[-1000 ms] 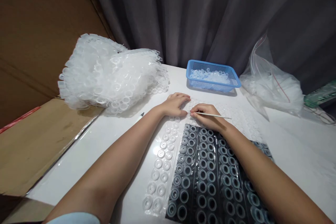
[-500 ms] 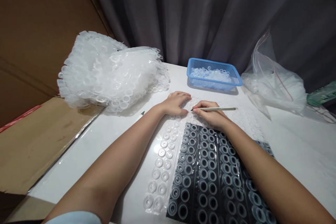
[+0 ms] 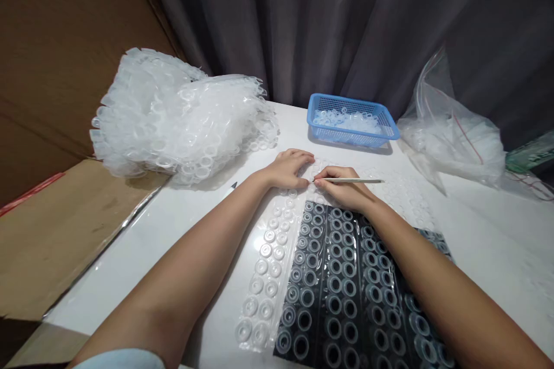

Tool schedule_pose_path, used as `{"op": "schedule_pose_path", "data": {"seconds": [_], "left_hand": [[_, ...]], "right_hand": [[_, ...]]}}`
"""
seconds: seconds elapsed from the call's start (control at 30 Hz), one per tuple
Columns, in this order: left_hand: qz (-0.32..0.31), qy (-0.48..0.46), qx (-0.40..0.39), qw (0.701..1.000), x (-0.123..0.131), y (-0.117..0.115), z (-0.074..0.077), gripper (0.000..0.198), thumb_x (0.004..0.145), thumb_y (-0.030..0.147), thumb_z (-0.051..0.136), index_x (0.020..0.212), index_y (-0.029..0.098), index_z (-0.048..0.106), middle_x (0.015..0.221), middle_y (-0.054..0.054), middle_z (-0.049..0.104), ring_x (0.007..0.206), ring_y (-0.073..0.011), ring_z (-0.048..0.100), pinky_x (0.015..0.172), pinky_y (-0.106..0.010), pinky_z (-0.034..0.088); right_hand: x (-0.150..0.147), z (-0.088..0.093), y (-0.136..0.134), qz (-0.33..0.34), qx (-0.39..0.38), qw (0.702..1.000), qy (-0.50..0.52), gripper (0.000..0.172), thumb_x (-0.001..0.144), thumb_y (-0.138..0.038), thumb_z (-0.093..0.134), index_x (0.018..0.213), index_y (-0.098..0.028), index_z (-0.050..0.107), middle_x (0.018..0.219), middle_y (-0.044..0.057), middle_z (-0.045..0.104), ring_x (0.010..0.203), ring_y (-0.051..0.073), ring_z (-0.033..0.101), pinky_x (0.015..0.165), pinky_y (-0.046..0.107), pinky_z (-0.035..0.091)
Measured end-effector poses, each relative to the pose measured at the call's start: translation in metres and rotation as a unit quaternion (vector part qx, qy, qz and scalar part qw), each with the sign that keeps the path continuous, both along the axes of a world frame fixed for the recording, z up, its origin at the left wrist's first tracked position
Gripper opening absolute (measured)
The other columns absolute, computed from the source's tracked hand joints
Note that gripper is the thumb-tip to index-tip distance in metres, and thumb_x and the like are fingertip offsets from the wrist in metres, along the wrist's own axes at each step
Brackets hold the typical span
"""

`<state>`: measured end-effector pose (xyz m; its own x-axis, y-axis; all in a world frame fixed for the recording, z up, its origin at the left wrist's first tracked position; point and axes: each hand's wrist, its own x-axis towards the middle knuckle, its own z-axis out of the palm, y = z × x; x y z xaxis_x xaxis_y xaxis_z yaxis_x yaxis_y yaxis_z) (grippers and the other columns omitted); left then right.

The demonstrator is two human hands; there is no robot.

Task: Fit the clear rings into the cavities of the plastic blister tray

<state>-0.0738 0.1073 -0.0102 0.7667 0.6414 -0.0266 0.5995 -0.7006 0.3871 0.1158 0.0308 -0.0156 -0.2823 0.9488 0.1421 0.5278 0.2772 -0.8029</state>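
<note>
My right hand (image 3: 344,184) grips a slim, pale pen-shaped tool (image 3: 366,180) between thumb and fingers. Its tip touches or hovers just over a clear plastic sheet of small round caps (image 3: 274,252), close to my left thumb. On the far part of that sheet rests my left hand (image 3: 289,169), palm down, thumb and fingers apart. Beneath the near part of the sheet lies a black backing (image 3: 321,277), against which rows of translucent rings stand out. My right forearm covers part of the rows on the right.
A large heap of clear plastic strips (image 3: 182,121) sits at the back left. Behind my hands stands a blue basket (image 3: 352,141) with small translucent pieces. A clear zip bag (image 3: 459,138) is at right. Another dark-tipped tool (image 3: 232,188) lies beside my left forearm; cardboard (image 3: 78,230) is at left.
The tool's outer end has shifted slightly left and down, with a small move of my right hand. My left hand stays in place on the sheet.
</note>
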Motion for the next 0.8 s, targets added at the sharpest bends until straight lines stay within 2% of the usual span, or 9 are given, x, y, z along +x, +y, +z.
{"op": "schedule_pose_path", "data": {"seconds": [0.13, 0.27, 0.37, 0.47, 0.5, 0.57, 0.7, 0.8], "left_hand": [[0.0, 0.004, -0.002, 1.0, 0.0, -0.001, 0.001, 0.063, 0.069, 0.041, 0.058, 0.128, 0.02, 0.047, 0.142, -0.008, 0.043, 0.131, -0.0304, 0.031, 0.108, -0.048, 0.024], [-0.01, 0.012, -0.006, 1.0, -0.001, -0.001, 0.002, 0.064, 0.071, 0.04, 0.056, 0.13, 0.02, 0.046, 0.144, -0.007, 0.041, 0.133, -0.0293, 0.029, 0.109, -0.047, 0.023], [-0.017, 0.017, -0.012, 1.0, -0.002, 0.0, 0.002, 0.066, 0.071, 0.039, 0.055, 0.132, 0.019, 0.044, 0.146, -0.008, 0.038, 0.134, -0.029, 0.026, 0.11, -0.046, 0.021], [-0.022, 0.021, -0.016, 0.999, -0.003, 0.001, 0.003, 0.067, 0.072, 0.04, 0.054, 0.134, 0.019, 0.043, 0.147, -0.008, 0.036, 0.135, -0.0296, 0.024, 0.111, -0.046, 0.02], [-0.022, 0.023, -0.019, 0.999, -0.003, 0.001, 0.003, 0.067, 0.072, 0.041, 0.054, 0.135, 0.019, 0.042, 0.147, -0.007, 0.035, 0.135, -0.0299, 0.024, 0.111, -0.047, 0.02], [-0.024, 0.028, -0.025, 0.999, -0.003, 0.001, 0.004, 0.07, 0.07, 0.041, 0.056, 0.135, 0.02, 0.042, 0.148, -0.007, 0.034, 0.135, -0.0307, 0.024, 0.111, -0.047, 0.02], [-0.029, 0.04, -0.028, 0.998, -0.004, 0.002, 0.003, 0.08, 0.065, 0.049, 0.06, 0.137, 0.021, 0.04, 0.15, -0.007, 0.031, 0.136, -0.0332, 0.021, 0.111, -0.047, 0.019], [-0.033, 0.046, -0.022, 0.998, -0.004, 0.003, 0.001, 0.086, 0.063, 0.052, 0.062, 0.139, 0.02, 0.038, 0.151, -0.008, 0.029, 0.137, -0.0331, 0.019, 0.112, -0.047, 0.017]], "right_hand": [[-0.001, -0.002, -0.002, 0.051, 0.101, 0.992, -0.047, 0.015, 0.087, -0.029, 0.052, 0.083, -0.019, 0.062, 0.089, 0.006, 0.067, 0.081, 0.018, 0.062, 0.072, 0.03, 0.046], [-0.004, -0.006, -0.006, 0.053, 0.157, 0.981, -0.105, 0.019, 0.092, -0.029, 0.04, 0.086, -0.019, 0.055, 0.081, 0.007, 0.064, 0.071, 0.018, 0.06, 0.065, 0.03, 0.046], [-0.005, -0.008, -0.006, -0.024, 0.186, 0.977, -0.096, 0.018, 0.092, -0.029, 0.038, 0.087, -0.02, 0.053, 0.08, 0.007, 0.064, 0.071, 0.02, 0.061, 0.065, 0.032, 0.047], [-0.002, -0.006, -0.004, -0.131, 0.192, 0.971, -0.052, 0.016, 0.09, -0.03, 0.043, 0.09, -0.019, 0.055, 0.098, 0.012, 0.065, 0.084, 0.022, 0.063, 0.073, 0.035, 0.048], [0.0, -0.005, -0.003, -0.149, 0.187, 0.97, -0.035, 0.015, 0.088, -0.031, 0.047, 0.089, -0.019, 0.056, 0.108, 0.013, 0.063, 0.091, 0.023, 0.062, 0.076, 0.036, 0.049], [0.002, -0.003, -0.003, -0.135, 0.155, 0.979, 0.001, 0.014, 0.083, -0.033, 0.056, 0.083, -0.019, 0.058, 0.116, 0.013, 0.06, 0.096, 0.023, 0.061, 0.077, 0.035, 0.049], [0.004, 0.002, -0.005, -0.018, 0.011, 0.999, 0.038, 0.016, 0.08, -0.035, 0.059, 0.081, -0.019, 0.063, 0.083, 0.004, 0.067, 0.075, 0.017, 0.062, 0.067, 0.03, 0.048], [0.004, 0.005, -0.007, 0.009, -0.034, 0.999, 0.023, 0.016, 0.078, -0.034, 0.062, 0.081, -0.018, 0.066, 0.078, 0.003, 0.068, 0.072, 0.016, 0.06, 0.066, 0.028, 0.047]]}}
